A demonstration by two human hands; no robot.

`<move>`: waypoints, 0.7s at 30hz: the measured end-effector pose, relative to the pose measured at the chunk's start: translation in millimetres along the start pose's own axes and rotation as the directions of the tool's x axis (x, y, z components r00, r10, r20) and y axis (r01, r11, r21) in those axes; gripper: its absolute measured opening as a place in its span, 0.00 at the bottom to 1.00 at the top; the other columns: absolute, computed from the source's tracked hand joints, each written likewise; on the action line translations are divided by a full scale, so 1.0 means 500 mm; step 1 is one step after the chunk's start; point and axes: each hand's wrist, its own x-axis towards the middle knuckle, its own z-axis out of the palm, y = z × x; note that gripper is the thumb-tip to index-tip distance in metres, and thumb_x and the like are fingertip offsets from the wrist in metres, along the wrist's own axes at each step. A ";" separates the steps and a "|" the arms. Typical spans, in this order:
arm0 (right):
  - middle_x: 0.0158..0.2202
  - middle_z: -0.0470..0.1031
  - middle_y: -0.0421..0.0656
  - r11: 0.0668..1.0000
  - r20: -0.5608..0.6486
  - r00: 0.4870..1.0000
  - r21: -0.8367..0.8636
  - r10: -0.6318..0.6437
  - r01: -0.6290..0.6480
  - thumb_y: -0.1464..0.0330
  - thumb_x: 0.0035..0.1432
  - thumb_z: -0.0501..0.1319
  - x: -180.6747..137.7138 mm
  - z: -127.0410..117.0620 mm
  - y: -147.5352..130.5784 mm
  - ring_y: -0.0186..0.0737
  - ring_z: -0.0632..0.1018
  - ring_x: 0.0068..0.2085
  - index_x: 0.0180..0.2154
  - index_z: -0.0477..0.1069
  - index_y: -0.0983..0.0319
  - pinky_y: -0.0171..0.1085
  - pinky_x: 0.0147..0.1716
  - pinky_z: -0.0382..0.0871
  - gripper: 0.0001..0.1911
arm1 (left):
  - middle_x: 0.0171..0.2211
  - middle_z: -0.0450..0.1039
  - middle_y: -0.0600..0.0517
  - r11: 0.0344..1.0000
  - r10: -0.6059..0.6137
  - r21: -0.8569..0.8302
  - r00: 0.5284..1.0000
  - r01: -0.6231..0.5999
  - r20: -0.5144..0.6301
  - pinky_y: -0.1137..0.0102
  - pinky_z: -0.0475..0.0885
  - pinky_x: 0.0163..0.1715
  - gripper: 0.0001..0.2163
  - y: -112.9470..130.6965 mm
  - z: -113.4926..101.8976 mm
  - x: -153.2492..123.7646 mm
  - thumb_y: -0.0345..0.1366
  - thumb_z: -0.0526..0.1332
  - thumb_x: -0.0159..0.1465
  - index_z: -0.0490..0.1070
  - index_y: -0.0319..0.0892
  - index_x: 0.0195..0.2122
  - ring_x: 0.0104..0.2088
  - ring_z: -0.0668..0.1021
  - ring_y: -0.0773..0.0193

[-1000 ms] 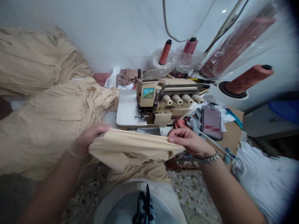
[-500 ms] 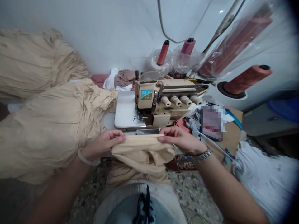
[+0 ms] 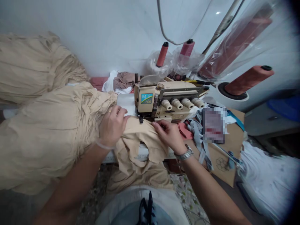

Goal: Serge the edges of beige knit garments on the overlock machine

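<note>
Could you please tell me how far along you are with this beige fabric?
Apparently done: the gathered beige fabric heaped left of the overlock sewing machine. In hand: your left hand and right hand press a beige piece onto the machine, near its presser foot. Left: that piece, at least; how much else remains, I cannot tell.

A moment ago I had the beige fabric (image 3: 138, 140) pinched up in the air between both grips; now it has come down onto the overlock machine (image 3: 161, 100). My left grip (image 3: 112, 126) has gone from a pinch to a flat press on the cloth, and my right grip (image 3: 167, 136) has moved in, curled on top of it. Ahead between them, the fabric now reaches the presser foot (image 3: 141, 119), covering much of the white bed plate (image 3: 124, 103)
</note>
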 end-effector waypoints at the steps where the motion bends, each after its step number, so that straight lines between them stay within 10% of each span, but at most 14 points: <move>1: 0.25 0.70 0.40 0.994 0.191 0.981 0.091 0.038 -0.056 0.52 0.59 0.62 -0.004 -0.011 0.004 0.36 0.67 0.27 0.28 0.72 0.62 0.34 0.27 0.58 0.20 | 0.43 0.77 0.44 0.997 0.065 -0.028 0.998 -0.066 -0.011 0.65 0.69 0.42 0.11 0.009 -0.001 -0.019 0.37 0.54 0.71 0.75 0.40 0.43 0.43 0.78 0.55; 4: 0.24 0.71 0.37 0.923 0.617 0.781 0.240 0.093 -0.300 0.51 0.51 0.69 -0.025 -0.043 0.019 0.33 0.67 0.25 0.29 0.75 0.64 0.32 0.24 0.59 0.21 | 0.50 0.77 0.44 0.974 0.188 -0.129 0.982 -0.187 0.002 0.59 0.68 0.53 0.14 0.030 -0.001 -0.082 0.29 0.51 0.71 0.74 0.42 0.50 0.52 0.76 0.54; 6: 0.26 0.73 0.38 0.867 0.635 0.763 0.308 0.120 -0.392 0.52 0.52 0.69 -0.039 -0.056 0.031 0.34 0.69 0.27 0.33 0.77 0.64 0.33 0.26 0.63 0.21 | 0.55 0.75 0.45 0.963 0.215 -0.169 0.976 -0.209 0.017 0.53 0.63 0.59 0.17 0.028 0.002 -0.107 0.27 0.50 0.70 0.72 0.44 0.54 0.59 0.72 0.52; 10: 0.30 0.76 0.41 0.812 0.440 0.875 0.423 0.203 -0.402 0.53 0.52 0.70 -0.047 -0.048 0.054 0.38 0.73 0.30 0.33 0.76 0.64 0.34 0.28 0.65 0.19 | 0.60 0.72 0.46 0.938 0.263 -0.261 0.958 -0.227 0.112 0.48 0.56 0.65 0.17 -0.005 0.010 -0.087 0.30 0.50 0.70 0.73 0.44 0.55 0.65 0.67 0.50; 15: 0.30 0.73 0.43 0.969 -0.028 0.985 0.188 0.168 -0.160 0.59 0.58 0.62 -0.043 -0.016 0.076 0.40 0.71 0.30 0.33 0.72 0.61 0.38 0.30 0.65 0.12 | 0.64 0.67 0.43 0.935 0.244 -0.308 0.947 -0.174 0.208 0.46 0.51 0.67 0.17 -0.039 0.017 -0.016 0.39 0.52 0.71 0.73 0.42 0.56 0.68 0.61 0.47; 19: 0.38 0.73 0.50 0.982 -0.471 0.880 -0.183 -0.058 -0.034 0.64 0.57 0.59 -0.069 0.021 0.047 0.51 0.73 0.41 0.41 0.69 0.62 0.50 0.43 0.68 0.10 | 0.67 0.62 0.42 0.960 0.177 -0.263 0.940 -0.100 0.290 0.44 0.50 0.67 0.20 -0.052 0.030 0.031 0.41 0.52 0.70 0.69 0.43 0.61 0.69 0.59 0.46; 21: 0.43 0.73 0.54 0.988 -0.486 0.868 -0.150 -0.104 0.035 0.63 0.58 0.60 -0.083 0.057 0.013 0.53 0.72 0.47 0.44 0.69 0.61 0.51 0.49 0.67 0.13 | 0.69 0.57 0.42 0.975 0.124 -0.214 0.936 -0.054 0.330 0.41 0.50 0.66 0.21 -0.057 0.036 0.050 0.41 0.50 0.71 0.66 0.46 0.63 0.70 0.57 0.45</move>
